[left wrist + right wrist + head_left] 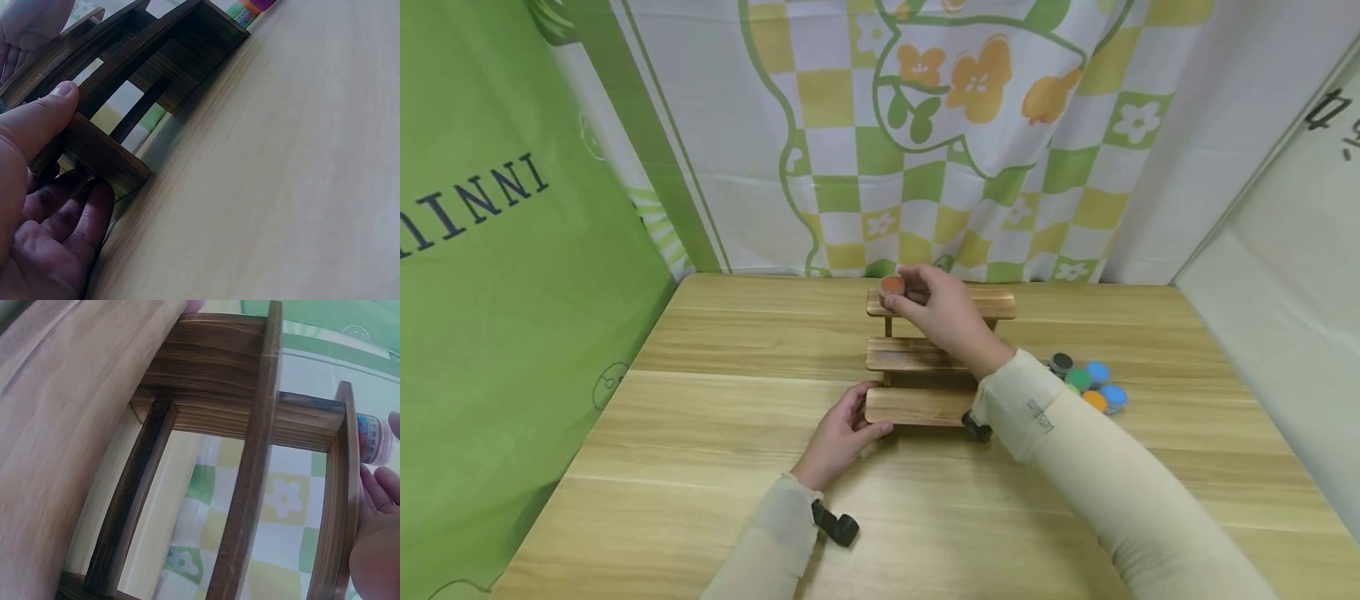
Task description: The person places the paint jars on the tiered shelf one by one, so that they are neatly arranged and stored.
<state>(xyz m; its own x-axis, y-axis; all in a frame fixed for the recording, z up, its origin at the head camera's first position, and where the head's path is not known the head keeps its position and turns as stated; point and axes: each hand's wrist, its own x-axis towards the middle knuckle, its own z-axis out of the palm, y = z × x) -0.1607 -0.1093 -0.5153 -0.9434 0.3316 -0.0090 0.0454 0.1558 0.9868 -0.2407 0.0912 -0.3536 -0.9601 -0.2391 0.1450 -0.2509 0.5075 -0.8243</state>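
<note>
A three-tier wooden display stand (917, 406) stands on the table with its steps facing me. My left hand (842, 433) grips the left end of its lowest step; in the left wrist view the thumb (53, 112) lies along the step and the fingers reach in beneath. At the left end of the top step sits a small jar with an orange lid (892, 287), pinched by my right hand (947, 312) at its right side. The right wrist view shows the jar's patterned label (369, 437) against the top step, with only part of the hand visible.
Several small lidded jars cluster right of the stand, among them a black-lidded jar (1061, 362), a green-lidded jar (1078, 379) and an orange-lidded one (1095, 402). My right forearm (1105, 467) passes close by them. A patterned curtain (925, 183) hangs behind the table.
</note>
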